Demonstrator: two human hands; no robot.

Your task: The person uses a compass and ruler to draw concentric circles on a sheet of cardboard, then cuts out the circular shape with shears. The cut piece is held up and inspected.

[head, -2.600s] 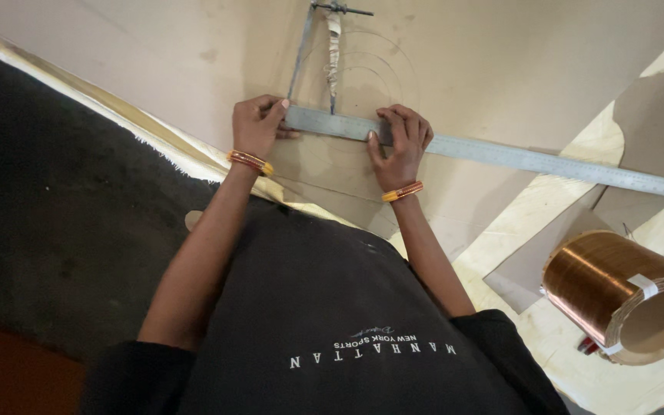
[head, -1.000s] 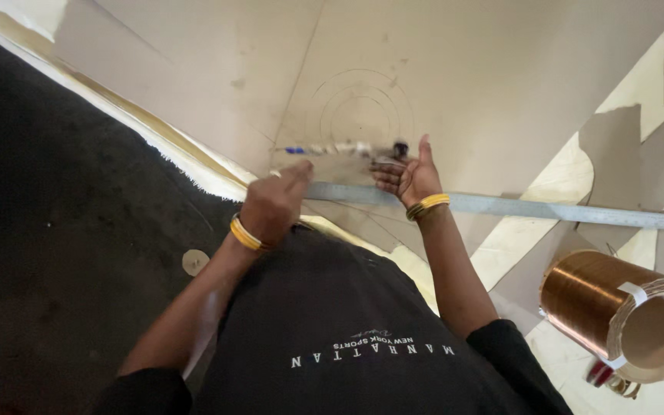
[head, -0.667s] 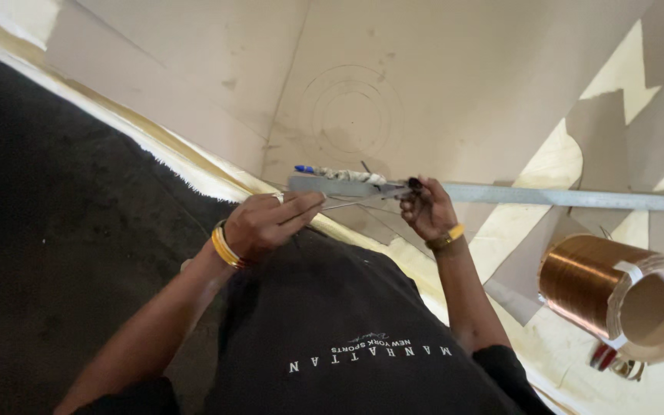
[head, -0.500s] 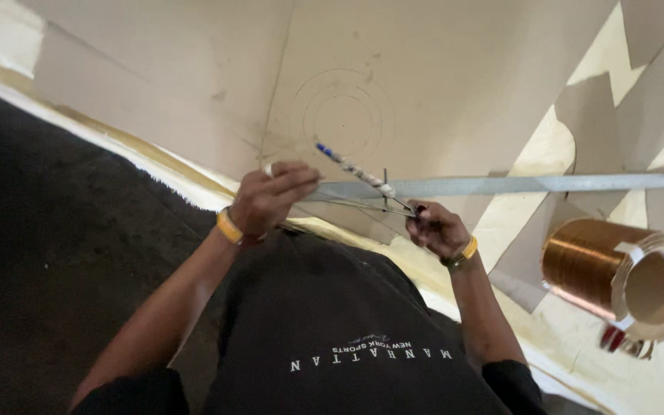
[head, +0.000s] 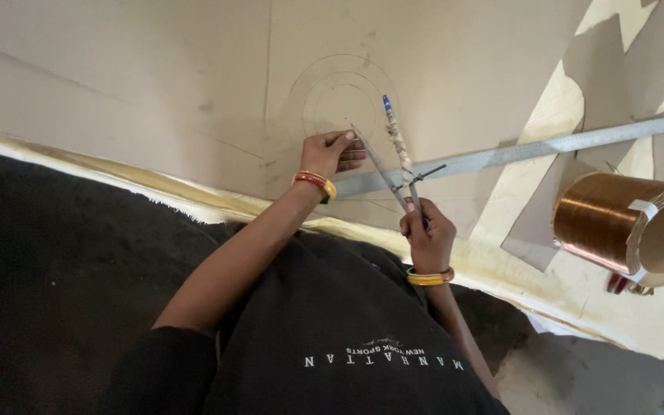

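Right hand: fingers pinch the compass at its hinge.
Left hand: fingertips curled, pressing the sheet (beside drawn circles).

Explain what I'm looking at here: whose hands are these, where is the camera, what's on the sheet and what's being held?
There is one view only, from a camera worn on the person's head, looking down past their black shirt at their own two bare hands. The right hand grips a drawing compass at its hinge; one leg carries a blue-tipped pen, the other is a metal point. The left hand rests its fingers on a large sheet of beige board, beside the compass point. Faint concentric circles are drawn on the board. A long metal ruler lies across it. To the right sits a coil of copper wire banded with white tape.
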